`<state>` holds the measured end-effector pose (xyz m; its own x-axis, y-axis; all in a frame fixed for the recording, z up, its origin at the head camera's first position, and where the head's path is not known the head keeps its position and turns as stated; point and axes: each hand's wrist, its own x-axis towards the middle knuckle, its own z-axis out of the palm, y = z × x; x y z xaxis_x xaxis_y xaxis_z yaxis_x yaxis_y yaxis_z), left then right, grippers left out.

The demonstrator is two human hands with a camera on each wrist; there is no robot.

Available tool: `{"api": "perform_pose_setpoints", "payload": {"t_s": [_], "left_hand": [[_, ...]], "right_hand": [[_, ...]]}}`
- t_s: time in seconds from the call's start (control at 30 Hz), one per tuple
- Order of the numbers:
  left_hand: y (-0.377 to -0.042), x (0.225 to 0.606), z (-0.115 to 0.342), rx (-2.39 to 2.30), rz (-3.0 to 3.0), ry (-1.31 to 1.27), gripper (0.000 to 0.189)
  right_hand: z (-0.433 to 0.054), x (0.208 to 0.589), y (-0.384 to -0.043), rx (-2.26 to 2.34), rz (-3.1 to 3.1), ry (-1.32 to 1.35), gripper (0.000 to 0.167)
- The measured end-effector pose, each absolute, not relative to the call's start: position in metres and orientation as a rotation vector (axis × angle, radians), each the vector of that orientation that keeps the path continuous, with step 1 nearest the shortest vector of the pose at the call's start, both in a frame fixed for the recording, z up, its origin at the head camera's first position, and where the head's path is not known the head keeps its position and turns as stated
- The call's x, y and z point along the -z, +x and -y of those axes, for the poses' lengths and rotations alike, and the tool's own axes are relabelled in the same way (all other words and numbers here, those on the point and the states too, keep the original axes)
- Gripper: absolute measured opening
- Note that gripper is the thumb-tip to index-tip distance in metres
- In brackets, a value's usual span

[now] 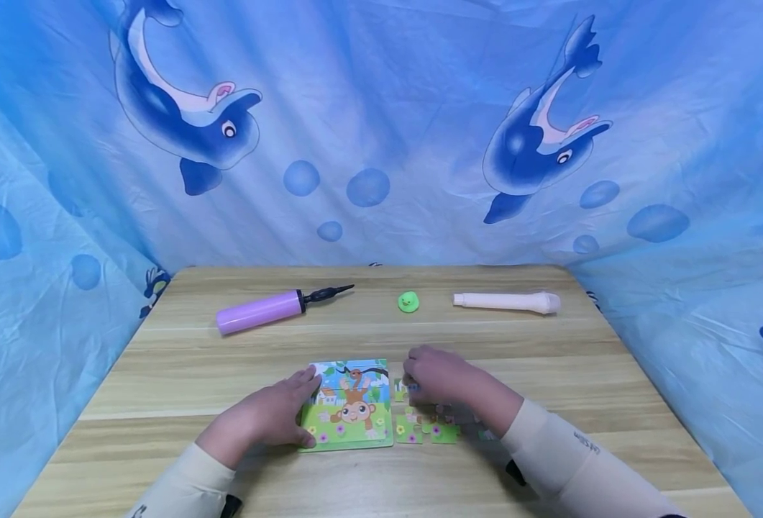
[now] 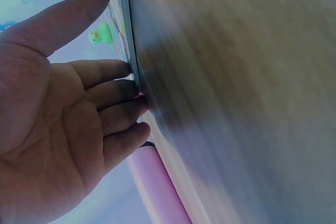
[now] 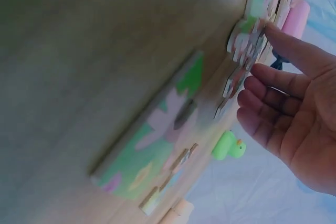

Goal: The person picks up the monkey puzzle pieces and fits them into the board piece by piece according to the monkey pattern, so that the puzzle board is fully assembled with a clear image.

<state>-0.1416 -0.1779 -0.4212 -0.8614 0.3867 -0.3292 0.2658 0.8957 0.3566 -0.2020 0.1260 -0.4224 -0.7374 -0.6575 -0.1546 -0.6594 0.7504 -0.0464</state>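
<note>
A square picture puzzle board [image 1: 349, 424] with a monkey on it lies at mid-table. My left hand [image 1: 274, 411] rests along its left side, fingers extended, thumb at the near corner. The left wrist view shows the fingertips [image 2: 123, 72] against the board's edge. To the right of the board, loose jigsaw pieces [image 1: 444, 433] lie side by side. My right hand [image 1: 439, 375] is over them and partly hides them. In the right wrist view, its thumb and forefinger pinch a puzzle piece [image 3: 243, 43], with the other fingers loosely bent.
Behind the puzzle lie a purple hand pump [image 1: 261, 312] with a black nozzle, a green toy duck [image 1: 408, 302] and a pale pink toy microphone [image 1: 504, 302]. A blue dolphin-print curtain [image 1: 368, 237] stands around the back and sides of the wooden table [image 1: 180, 374].
</note>
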Motion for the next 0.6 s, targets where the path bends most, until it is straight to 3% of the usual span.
{"api": "perform_pose_setpoints", "payload": {"t_s": [0.2,0.43,0.6], "left_hand": [[-0.141,0.422,0.178,-0.425,-2.663,0.486,0.101],[-0.142,0.423,0.179,-0.427,-2.661,0.478,0.103],[-0.143,0.424,0.179,-0.426,-2.662,0.474,0.104]], "right_hand": [[-0.127,0.428,-0.201,-0.02,-2.793,-1.064,0.019],[-0.126,0.418,-0.204,0.331,-2.688,-0.993,0.013],[-0.121,0.406,-0.21,0.465,-2.604,-1.09,0.012]]}}
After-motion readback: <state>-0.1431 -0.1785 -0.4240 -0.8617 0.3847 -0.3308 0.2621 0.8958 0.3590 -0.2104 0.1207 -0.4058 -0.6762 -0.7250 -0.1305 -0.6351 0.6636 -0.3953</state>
